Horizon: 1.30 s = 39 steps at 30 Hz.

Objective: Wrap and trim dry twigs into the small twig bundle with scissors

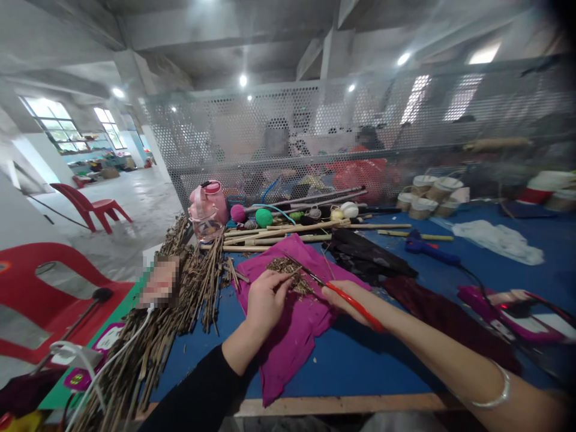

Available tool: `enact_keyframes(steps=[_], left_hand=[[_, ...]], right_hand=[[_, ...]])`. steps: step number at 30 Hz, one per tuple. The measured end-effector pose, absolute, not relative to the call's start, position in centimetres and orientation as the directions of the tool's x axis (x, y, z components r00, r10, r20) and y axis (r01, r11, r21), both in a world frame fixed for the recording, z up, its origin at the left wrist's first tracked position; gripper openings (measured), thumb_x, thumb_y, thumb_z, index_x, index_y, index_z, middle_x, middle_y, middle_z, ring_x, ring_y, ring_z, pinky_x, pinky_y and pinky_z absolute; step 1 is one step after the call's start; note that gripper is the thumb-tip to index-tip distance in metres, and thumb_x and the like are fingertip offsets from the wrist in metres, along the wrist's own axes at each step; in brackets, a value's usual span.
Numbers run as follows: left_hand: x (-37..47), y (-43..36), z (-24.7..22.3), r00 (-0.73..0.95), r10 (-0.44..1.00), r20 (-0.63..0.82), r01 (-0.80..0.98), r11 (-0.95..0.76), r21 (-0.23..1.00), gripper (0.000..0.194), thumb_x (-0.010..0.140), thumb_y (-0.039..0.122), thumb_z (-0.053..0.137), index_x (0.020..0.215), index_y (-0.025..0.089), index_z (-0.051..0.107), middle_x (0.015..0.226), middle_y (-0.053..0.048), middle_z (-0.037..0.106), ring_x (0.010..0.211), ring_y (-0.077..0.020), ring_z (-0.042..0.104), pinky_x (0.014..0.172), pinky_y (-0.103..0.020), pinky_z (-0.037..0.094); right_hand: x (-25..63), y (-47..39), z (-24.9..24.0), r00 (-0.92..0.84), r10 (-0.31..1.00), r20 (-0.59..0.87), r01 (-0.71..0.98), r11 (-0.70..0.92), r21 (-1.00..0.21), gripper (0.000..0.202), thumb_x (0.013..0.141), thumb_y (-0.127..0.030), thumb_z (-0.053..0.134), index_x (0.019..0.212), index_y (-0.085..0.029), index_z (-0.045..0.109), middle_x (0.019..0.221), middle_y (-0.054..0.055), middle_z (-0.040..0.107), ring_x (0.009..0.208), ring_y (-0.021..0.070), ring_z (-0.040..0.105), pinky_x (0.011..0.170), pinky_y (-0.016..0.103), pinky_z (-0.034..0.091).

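Observation:
A magenta cloth (292, 354) lies spread on the blue tabletop, bearing a small heap of brown plant bits (281, 265). Over the cloth, my left hand (265, 297) is closed in a pinch on a thin dry stem (294, 273). My right hand (344, 298) grips red-handled scissors (357, 303), whose dark blades point up and left toward the stem and the heap. Whether the blades touch the stem I cannot tell. Left of the cloth lies a big pile of dry brown stalks (180, 312).
Bamboo sticks (288, 233), yarn balls (264, 217) and a pink jug (209, 207) line the back, before a perforated metal screen (252, 132). To the right are dark cloth (373, 255), a blue glue gun (432, 249), small pots (423, 204) and a power strip (486, 306). Red chairs (40, 288) stand left.

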<state>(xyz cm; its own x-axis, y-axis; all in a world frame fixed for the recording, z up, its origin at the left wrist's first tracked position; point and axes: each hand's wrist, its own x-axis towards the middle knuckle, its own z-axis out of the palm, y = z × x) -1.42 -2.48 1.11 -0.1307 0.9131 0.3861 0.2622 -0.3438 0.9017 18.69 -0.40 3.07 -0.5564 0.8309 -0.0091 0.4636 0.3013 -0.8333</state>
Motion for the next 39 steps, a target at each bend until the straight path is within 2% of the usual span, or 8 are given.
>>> enact_keyframes(steps=[7,11,15,18,23,26,29,39], left_hand=[[-1.7,-2.2,0.7,-0.113,0.901,0.418,0.355,-0.356,0.864,0.013,0.071,0.023,0.061,0.078,0.024,0.071,0.075,-0.005,0.062,0.07,-0.016,0.055,0.07,-0.026,0.042],[-1.8,-2.0,0.7,-0.163,0.904,0.396,0.307,-0.335,0.891,0.011,0.069,0.023,0.062,0.075,0.022,0.071,0.074,-0.005,0.063,0.071,-0.0153,0.056,0.071,-0.026,0.042],[-1.8,-1.4,0.5,-0.232,0.96,0.159,0.021,-0.158,0.987,0.021,0.063,0.03,0.068,0.078,0.016,0.07,0.07,-0.005,0.065,0.064,-0.0146,0.057,0.063,-0.025,0.044],[-1.5,-1.3,0.2,-0.104,0.994,-0.035,-0.218,0.011,0.976,0.035,0.059,0.036,0.071,0.083,0.012,0.067,0.057,-0.002,0.059,0.045,-0.0086,0.049,0.049,-0.022,0.04],[-0.8,-1.9,0.1,0.089,0.991,-0.102,-0.438,0.131,0.89,0.038,0.055,0.034,0.075,0.082,0.01,0.065,0.063,-0.003,0.059,0.048,-0.0065,0.05,0.051,-0.021,0.04],[-0.6,-2.1,0.1,0.127,0.988,-0.083,-0.456,0.132,0.88,0.036,0.057,0.033,0.075,0.083,0.009,0.065,0.065,-0.004,0.06,0.05,-0.0065,0.05,0.052,-0.021,0.04],[-0.7,-2.0,0.2,0.133,0.987,-0.086,-0.443,0.137,0.886,0.036,0.06,0.036,0.072,0.084,0.01,0.065,0.064,-0.004,0.059,0.048,-0.0061,0.049,0.049,-0.02,0.037],[-0.2,-1.6,-0.4,0.034,0.99,-0.135,-0.463,0.135,0.876,0.039,0.056,0.037,0.074,0.084,0.011,0.066,0.075,-0.006,0.063,0.051,-0.007,0.052,0.051,-0.021,0.041]], right_hand=[[18.5,-0.5,2.6,-0.505,0.859,-0.081,0.562,0.255,-0.787,0.054,0.072,-0.067,0.038,0.051,-0.018,0.032,0.048,-0.005,0.025,0.046,0.0065,0.022,0.043,0.021,0.015],[18.4,-0.4,2.5,-0.454,0.885,-0.102,0.578,0.206,-0.79,0.054,0.068,-0.07,0.039,0.051,-0.019,0.032,0.05,-0.005,0.024,0.047,0.0066,0.022,0.044,0.022,0.014],[18.8,-0.4,2.8,-0.397,0.918,-0.012,0.57,0.236,-0.787,0.049,0.064,-0.067,0.048,0.055,-0.02,0.035,0.05,-0.006,0.03,0.046,0.0073,0.026,0.044,0.021,0.019],[19.0,-0.7,2.9,-0.363,0.932,0.019,0.684,0.281,-0.674,0.042,0.064,-0.06,0.054,0.06,-0.02,0.041,0.052,-0.005,0.039,0.047,0.0088,0.032,0.045,0.022,0.023],[18.1,-0.5,2.0,-0.37,0.921,0.118,0.736,0.369,-0.568,0.033,0.069,-0.051,0.056,0.083,-0.021,0.053,0.071,0.001,0.057,0.06,0.0147,0.05,0.054,0.023,0.034],[16.8,0.3,1.6,-0.384,0.904,0.186,0.727,0.421,-0.543,0.041,0.067,-0.048,0.059,0.097,-0.02,0.054,0.087,0.006,0.059,0.077,0.0192,0.054,0.064,0.026,0.038],[15.5,1.2,1.6,-0.421,0.873,0.247,0.717,0.487,-0.499,0.047,0.065,-0.048,0.062,0.101,-0.02,0.054,0.094,0.007,0.057,0.088,0.0217,0.051,0.072,0.029,0.038],[14.7,1.5,2.0,-0.409,0.869,0.279,0.752,0.494,-0.436,0.053,0.062,-0.055,0.063,0.099,-0.018,0.052,0.095,0.009,0.055,0.085,0.0222,0.048,0.071,0.031,0.036]])
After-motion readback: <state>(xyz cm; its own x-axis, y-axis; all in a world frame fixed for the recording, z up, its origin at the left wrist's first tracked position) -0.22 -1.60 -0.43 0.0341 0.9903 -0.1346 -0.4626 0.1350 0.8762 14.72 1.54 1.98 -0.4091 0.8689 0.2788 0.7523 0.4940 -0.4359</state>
